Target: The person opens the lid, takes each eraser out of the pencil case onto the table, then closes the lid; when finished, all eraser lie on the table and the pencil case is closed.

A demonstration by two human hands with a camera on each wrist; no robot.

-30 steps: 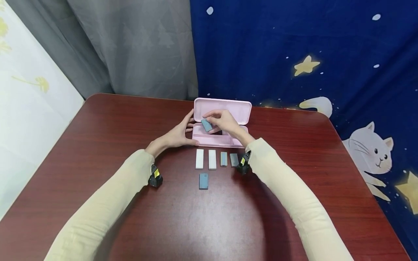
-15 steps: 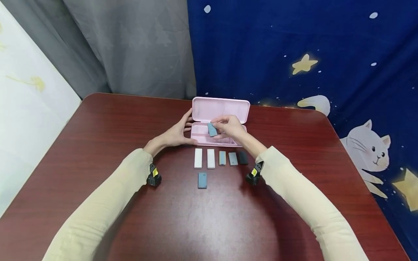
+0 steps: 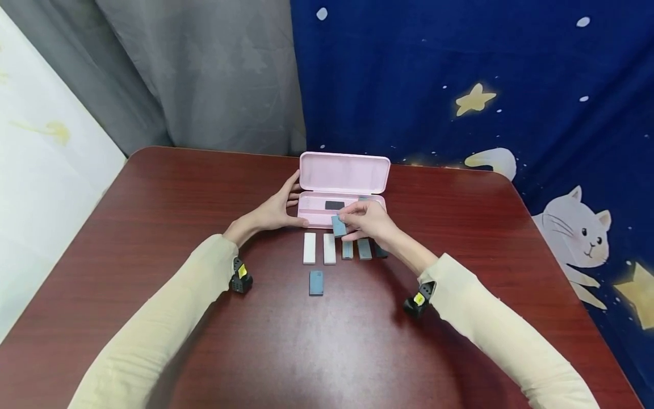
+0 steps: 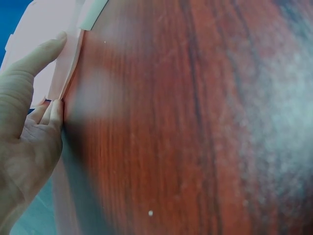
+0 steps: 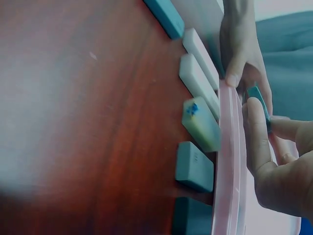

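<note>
My right hand (image 3: 375, 221) pinches a blue-grey eraser (image 3: 338, 226) between thumb and fingers, just over the front edge of the open pink pencil case (image 3: 313, 218). In the right wrist view the pinched eraser (image 5: 259, 103) is seen nearly edge-on. My left hand (image 3: 271, 212) rests against the case's left end, its fairly straight thumb on the front corner and its fingers along the side. The left wrist view shows that hand (image 4: 36, 142) touching the case end. A dark eraser (image 3: 334, 205) lies in the back compartment; a bluish piece beside it is mostly hidden by my right hand.
Before the case stand two white erasers (image 3: 309, 249) (image 3: 329, 250), a yellow-blue one (image 3: 347, 250), a grey one (image 3: 364, 250) and a partly hidden dark one (image 3: 381, 251). Another blue-grey eraser (image 3: 316, 283) lies nearer on the brown table (image 3: 230, 341). Curtains hang behind.
My right hand has moved toward me and rightward with the blue-grey eraser, from over the back compartment to the front edge. The dark eraser inside now shows. My left hand stays at the case.
</note>
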